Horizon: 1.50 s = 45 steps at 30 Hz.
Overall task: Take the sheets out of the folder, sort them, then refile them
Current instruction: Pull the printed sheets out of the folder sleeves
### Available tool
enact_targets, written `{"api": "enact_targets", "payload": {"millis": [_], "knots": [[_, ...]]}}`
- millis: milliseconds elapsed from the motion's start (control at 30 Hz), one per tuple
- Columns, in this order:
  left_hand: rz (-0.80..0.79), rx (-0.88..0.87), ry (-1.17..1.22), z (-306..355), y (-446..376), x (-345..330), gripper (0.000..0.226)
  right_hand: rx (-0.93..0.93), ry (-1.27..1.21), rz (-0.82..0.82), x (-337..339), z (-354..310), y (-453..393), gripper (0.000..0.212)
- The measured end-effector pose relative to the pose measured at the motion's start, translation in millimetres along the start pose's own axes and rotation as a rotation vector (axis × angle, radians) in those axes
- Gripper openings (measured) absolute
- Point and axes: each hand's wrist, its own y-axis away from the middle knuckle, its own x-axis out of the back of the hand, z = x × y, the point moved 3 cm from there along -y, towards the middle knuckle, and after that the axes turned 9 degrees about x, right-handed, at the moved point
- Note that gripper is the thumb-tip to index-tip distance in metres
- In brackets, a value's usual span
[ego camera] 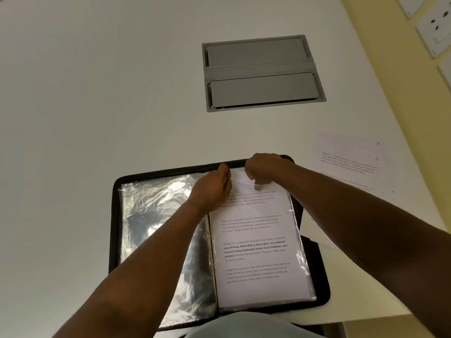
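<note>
Here the black folder lies open flat on the white bench, at its near edge, right in front of the person. Its left half shows crinkled clear sleeves that catch the light. On the right half sits a printed sheet with four short paragraphs of text, lying inside a clear plastic pocket whose edge shows along the sheet's right side.

Both hands meet at the top of that right page. The left hand has its fingers curled in, pinching the top edge of the pocket near the folder's spine. The right hand is curled too, knuckles up, pinching the thin plastic film just beside the left hand, so the film is pulled taut between them above the sheet. Whether the fingertips also hold the paper itself I cannot tell, as they are tucked under.

Off to the right on the bench, well apart from the folder, lie loose printed sheets, overlapping, with handwritten numbers 3 and 2 near their right edges. Another pale sheet corner pokes out just beside the folder's right side.

Further back, a grey hatch with two flaps is set into the bench. Wall sockets show on the yellow wall at the far right.
</note>
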Motion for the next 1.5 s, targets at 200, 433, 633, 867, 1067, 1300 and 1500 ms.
{"api": "enact_targets", "payload": {"millis": [200,433,633,867,1067,1300,1500], "knots": [[-0.002,0.006,0.023,1,0,-2,0.012,0.018,0.037,0.049,-3,2,-3,0.052],[-0.052,0.038,0.016,-1,4,-2,0.035,-0.019,0.022,0.003,-8,1,-3,0.037],[-0.003,0.007,0.002,-4,4,-5,0.044,0.037,0.004,0.027,-2,4,-3,0.010],[0.251,-0.055,-0.017,6,9,3,0.069,0.051,-0.097,0.160,71,21,8,0.025],[0.359,-0.072,-0.059,11,22,1,0.068,0.044,-0.122,0.339,146,38,26,0.018],[0.405,-0.144,-0.047,-4,33,-16,0.072,0.067,-0.253,0.664,228,63,97,0.010],[0.153,0.012,-0.221,-17,19,-31,0.078,0.056,-0.439,0.766,227,106,142,0.033]]}}
